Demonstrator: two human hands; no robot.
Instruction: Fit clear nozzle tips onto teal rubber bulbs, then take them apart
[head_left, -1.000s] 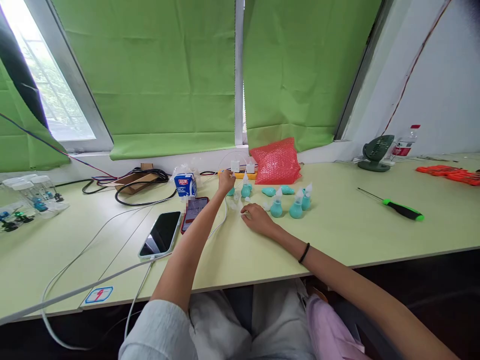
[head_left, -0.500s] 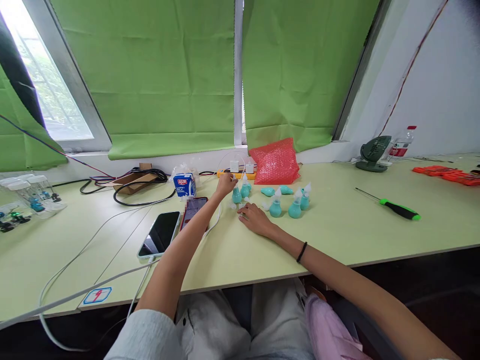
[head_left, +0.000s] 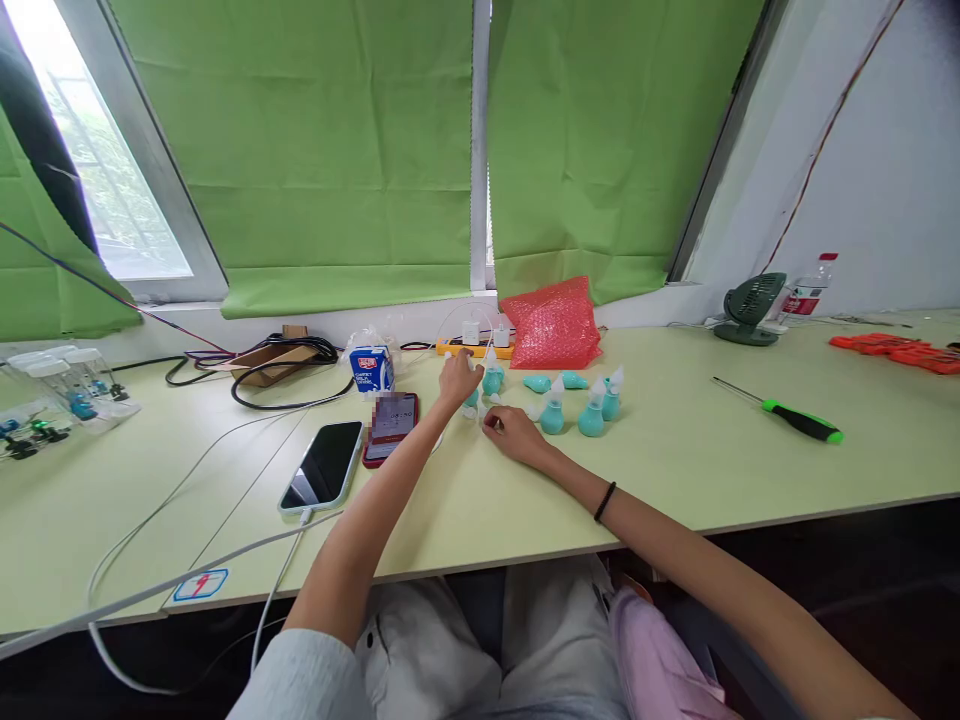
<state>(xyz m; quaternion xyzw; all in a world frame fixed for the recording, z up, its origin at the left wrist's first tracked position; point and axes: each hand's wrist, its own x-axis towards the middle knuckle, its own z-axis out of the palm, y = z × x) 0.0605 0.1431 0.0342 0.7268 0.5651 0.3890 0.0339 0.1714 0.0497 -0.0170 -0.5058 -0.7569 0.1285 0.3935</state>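
My left hand [head_left: 458, 378] is above the table with its fingers apart, reaching past one teal squeeze bulb [head_left: 472, 398] that it partly covers. Just right of its fingertips stands another teal bulb with a whitish tip [head_left: 493, 379]. My right hand [head_left: 514, 434] rests on the table, fingers curled together beside small translucent white pieces [head_left: 482, 410]; what is between the fingertips is too small to make out. To its right stand several more tipped bulbs [head_left: 591, 419], and two teal bulbs without visible tips [head_left: 537, 384] lie behind.
A red bubble-wrap bag [head_left: 553, 325] lies behind the bulbs, near a yellow power strip [head_left: 448, 349]. Two phones [head_left: 322, 466], cables and a blue milk carton [head_left: 371, 369] are at left. A screwdriver [head_left: 799, 420], a fan [head_left: 750, 308] and orange items [head_left: 896, 350] are at right.
My left hand has moved right from the tip of the near teal bulb, toward the bulb beside it. My right hand's fingers have curled in closer and shifted slightly right.
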